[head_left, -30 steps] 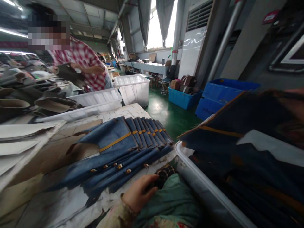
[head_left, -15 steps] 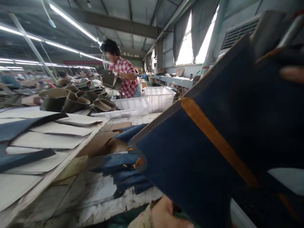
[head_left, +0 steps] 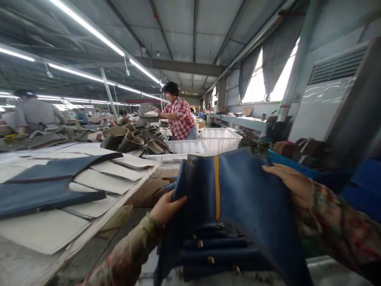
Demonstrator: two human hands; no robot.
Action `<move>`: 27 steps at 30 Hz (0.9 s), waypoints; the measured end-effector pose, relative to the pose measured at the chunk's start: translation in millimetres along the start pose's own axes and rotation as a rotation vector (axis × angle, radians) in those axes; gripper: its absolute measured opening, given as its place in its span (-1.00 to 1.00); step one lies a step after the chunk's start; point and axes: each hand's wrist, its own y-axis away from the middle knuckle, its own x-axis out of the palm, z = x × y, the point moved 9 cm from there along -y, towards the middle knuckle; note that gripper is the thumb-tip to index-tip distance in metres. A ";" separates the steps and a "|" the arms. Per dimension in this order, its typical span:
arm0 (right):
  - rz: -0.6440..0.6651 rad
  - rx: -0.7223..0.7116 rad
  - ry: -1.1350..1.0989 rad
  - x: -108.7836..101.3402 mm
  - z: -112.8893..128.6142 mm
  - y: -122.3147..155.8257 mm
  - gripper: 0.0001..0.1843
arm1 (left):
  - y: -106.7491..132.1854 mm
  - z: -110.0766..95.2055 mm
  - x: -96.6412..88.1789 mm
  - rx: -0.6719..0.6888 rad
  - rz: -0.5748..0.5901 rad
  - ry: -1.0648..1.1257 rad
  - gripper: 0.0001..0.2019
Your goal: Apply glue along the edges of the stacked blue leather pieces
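I hold a stack of blue leather pieces (head_left: pixel 238 198) with an orange stripe up in front of me, between both hands. My left hand (head_left: pixel 165 208) grips the stack's left edge, thumb on the front. My right hand (head_left: pixel 293 182) clasps its upper right edge with fingers curled over the top. Below the raised stack, more blue pieces with small metal clasps (head_left: pixel 208 248) lie fanned on the worktable.
White and blue sheets (head_left: pixel 59 186) are spread over the table at left. Olive folded pieces (head_left: pixel 127 141) pile up behind them, with white plastic bins (head_left: pixel 220 139) beyond. A person in a red checked shirt (head_left: pixel 180 119) works at the far end. Blue crates (head_left: pixel 357 178) stand at right.
The blue stack swung from the bin at my right to the middle in front of me. My left hand rose from my lap and took its left edge. The view turned left.
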 end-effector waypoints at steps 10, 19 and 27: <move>0.377 0.443 -0.598 148.5 -130.1 37.9 -0.77 | -102.5 -123.4 -74.4 0.237 -0.221 -1.284 -0.68; 0.283 0.659 -0.725 192.1 -207.2 55.6 -0.67 | -161.9 -105.9 -66.9 0.209 -0.196 -1.416 -0.66; 0.268 0.958 -0.635 191.5 -294.3 76.6 -0.67 | -189.4 56.1 -45.8 -0.076 0.054 -1.454 -0.61</move>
